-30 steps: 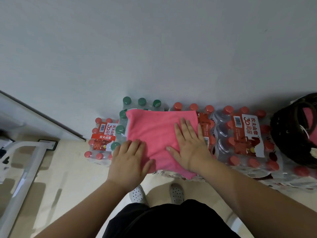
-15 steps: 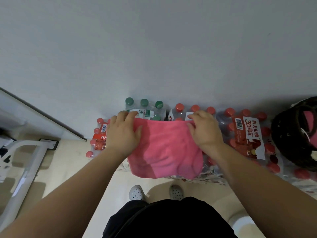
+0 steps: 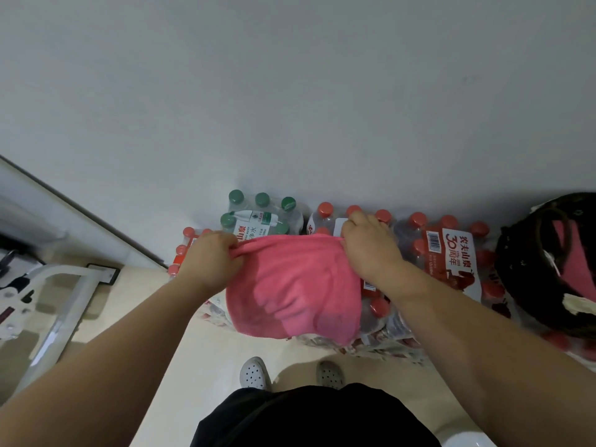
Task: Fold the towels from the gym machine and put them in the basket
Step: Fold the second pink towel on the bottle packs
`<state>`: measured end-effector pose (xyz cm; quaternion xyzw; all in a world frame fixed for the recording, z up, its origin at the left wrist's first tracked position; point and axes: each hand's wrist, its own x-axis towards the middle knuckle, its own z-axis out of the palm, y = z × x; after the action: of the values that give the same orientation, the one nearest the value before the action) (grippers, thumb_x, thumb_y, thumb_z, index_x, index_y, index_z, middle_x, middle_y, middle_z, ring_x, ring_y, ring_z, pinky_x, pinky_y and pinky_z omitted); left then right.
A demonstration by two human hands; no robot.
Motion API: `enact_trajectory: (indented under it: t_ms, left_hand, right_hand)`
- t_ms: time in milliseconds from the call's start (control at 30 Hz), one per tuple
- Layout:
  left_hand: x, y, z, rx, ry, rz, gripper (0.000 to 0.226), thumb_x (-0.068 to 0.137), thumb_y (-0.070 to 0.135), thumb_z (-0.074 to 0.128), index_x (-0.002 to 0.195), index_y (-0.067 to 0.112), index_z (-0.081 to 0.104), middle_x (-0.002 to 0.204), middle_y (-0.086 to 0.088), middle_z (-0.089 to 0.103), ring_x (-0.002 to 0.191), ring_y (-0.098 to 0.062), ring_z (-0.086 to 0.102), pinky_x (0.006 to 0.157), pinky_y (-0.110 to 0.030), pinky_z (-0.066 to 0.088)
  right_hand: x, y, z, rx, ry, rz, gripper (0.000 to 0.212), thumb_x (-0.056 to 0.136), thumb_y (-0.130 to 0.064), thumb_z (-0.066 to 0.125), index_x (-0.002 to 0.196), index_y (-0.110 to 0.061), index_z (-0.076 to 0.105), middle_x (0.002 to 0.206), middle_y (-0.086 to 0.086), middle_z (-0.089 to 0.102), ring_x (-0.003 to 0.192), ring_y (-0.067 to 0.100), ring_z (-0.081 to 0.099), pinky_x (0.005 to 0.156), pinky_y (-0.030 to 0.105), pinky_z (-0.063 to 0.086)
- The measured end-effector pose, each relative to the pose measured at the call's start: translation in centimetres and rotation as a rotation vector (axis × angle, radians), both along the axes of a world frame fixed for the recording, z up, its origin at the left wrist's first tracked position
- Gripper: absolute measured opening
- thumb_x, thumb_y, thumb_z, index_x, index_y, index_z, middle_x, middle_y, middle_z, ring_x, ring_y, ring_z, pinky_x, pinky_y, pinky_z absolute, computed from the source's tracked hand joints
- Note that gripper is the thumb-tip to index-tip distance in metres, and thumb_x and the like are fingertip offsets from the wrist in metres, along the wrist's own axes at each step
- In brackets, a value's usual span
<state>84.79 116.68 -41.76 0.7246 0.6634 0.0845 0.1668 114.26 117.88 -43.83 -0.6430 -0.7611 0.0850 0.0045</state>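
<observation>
Two hands, left hand [image 3: 215, 256] and right hand [image 3: 371, 245], pinch the pink towel's [image 3: 295, 291] far corners above the bottled-water packs [image 3: 448, 253]; folding apparently done, next carry to basket [image 3: 529, 269].

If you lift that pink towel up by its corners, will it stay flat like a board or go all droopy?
Probably droopy. The pink cloth towel bunches into creases where the left hand and right hand pinch its far edge, and its near edge sags over the shrink-wrapped packs of water bottles. It likely feels light, since fingers alone gather it. It seems unlikely to slip.
</observation>
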Motion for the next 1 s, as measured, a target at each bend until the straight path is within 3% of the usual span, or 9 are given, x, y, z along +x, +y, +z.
enact_trajectory:
  t_ms: [100,200,300,400,533,667,733,900,1000]
  left_hand:
    - [-0.1,-1.1,0.9,0.038,-0.009,0.019,0.021,0.075,0.03,0.054,0.057,0.022,0.046,0.061,0.003,0.052,0.066,-0.026,0.049,0.057,-0.036,0.042]
    - [-0.2,-2.6,2.2,0.106,-0.053,0.024,0.019,0.075,0.028,0.06,0.06,0.017,0.055,0.06,0.006,0.052,0.065,-0.028,0.051,0.058,-0.038,0.045]
    - [-0.5,-4.4,4.0,0.141,-0.118,0.006,0.017,0.075,0.016,0.076,0.064,0.014,0.064,0.06,0.007,0.055,0.064,-0.026,0.053,0.06,-0.039,0.047]
    - [-1.5,-6.1,5.8,0.105,-0.2,-0.065,0.022,0.071,0.015,0.082,0.062,0.021,0.064,0.06,0.008,0.057,0.061,-0.023,0.052,0.058,-0.039,0.048]
    - [-4.2,-7.7,6.4,0.111,-0.267,-0.204,0.026,0.064,0.02,0.088,0.061,0.026,0.063,0.062,0.009,0.06,0.061,-0.019,0.055,0.058,-0.041,0.05]
    - [-6.8,-9.1,7.0,0.125,-0.272,-0.378,0.03,0.06,0.018,0.088,0.056,0.02,0.059,0.06,0.007,0.059,0.058,-0.009,0.051,0.057,-0.018,0.04]
    - [-8.3,-9.8,7.2,0.117,-0.208,-0.457,0.03,0.061,0.016,0.092,0.058,0.015,0.062,0.058,0.01,0.059,0.062,-0.01,0.055,0.056,-0.016,0.039]
    - [-11.6,-11.3,8.6,0.071,-0.234,-0.524,0.03,0.071,0.043,0.07,0.06,0.017,0.063,0.057,0.008,0.058,0.059,-0.013,0.054,0.059,-0.013,0.037]
    - [-12.5,-11.7,10.6,0.035,-0.411,-0.448,0.023,0.078,0.021,0.08,0.064,0.012,0.066,0.065,0.0,0.066,0.063,-0.006,0.063,0.064,-0.02,0.049]
  right_hand:
    - [0.8,-0.8,1.1,0.009,0.129,0.011,0.018,0.102,-0.022,0.048,0.109,-0.01,0.06,0.116,0.009,0.057,0.106,0.029,0.055,0.09,0.043,0.045]
    - [2.1,-2.3,3.1,-0.026,0.385,0.019,0.007,0.097,-0.024,0.058,0.095,-0.019,0.061,0.096,-0.004,0.065,0.089,0.018,0.061,0.077,0.037,0.05]
    - [3.5,-4.4,5.5,-0.011,0.545,0.011,0.005,0.092,-0.02,0.069,0.091,-0.025,0.067,0.087,-0.017,0.065,0.081,-0.002,0.061,0.071,0.02,0.049]
    - [4.1,-6.6,7.7,0.007,0.637,0.026,0.012,0.086,-0.016,0.076,0.088,-0.027,0.071,0.087,-0.019,0.068,0.086,-0.006,0.061,0.071,0.006,0.044]
    - [4.0,-9.8,8.8,-0.024,0.651,0.011,0.022,0.083,-0.012,0.078,0.085,-0.033,0.072,0.086,-0.019,0.069,0.086,-0.004,0.063,0.073,0.007,0.046]
    - [2.7,-13.1,9.6,-0.021,0.619,0.007,0.025,0.084,-0.009,0.077,0.089,-0.034,0.073,0.088,-0.017,0.07,0.087,-0.002,0.064,0.073,0.008,0.046]
    - [1.4,-14.8,10.1,-0.027,0.6,-0.007,0.027,0.085,-0.009,0.076,0.089,-0.036,0.072,0.09,-0.017,0.069,0.087,-0.001,0.063,0.073,0.008,0.046]
    - [-2.3,-19.0,12.0,-0.046,0.567,-0.067,0.023,0.085,-0.009,0.076,0.085,-0.032,0.073,0.087,-0.015,0.068,0.084,-0.002,0.063,0.072,0.009,0.048]
    - [-3.4,-21.0,14.5,0.013,0.596,-0.126,0.019,0.079,-0.012,0.082,0.081,-0.029,0.075,0.077,-0.015,0.07,0.076,-0.001,0.064,0.066,0.009,0.048]
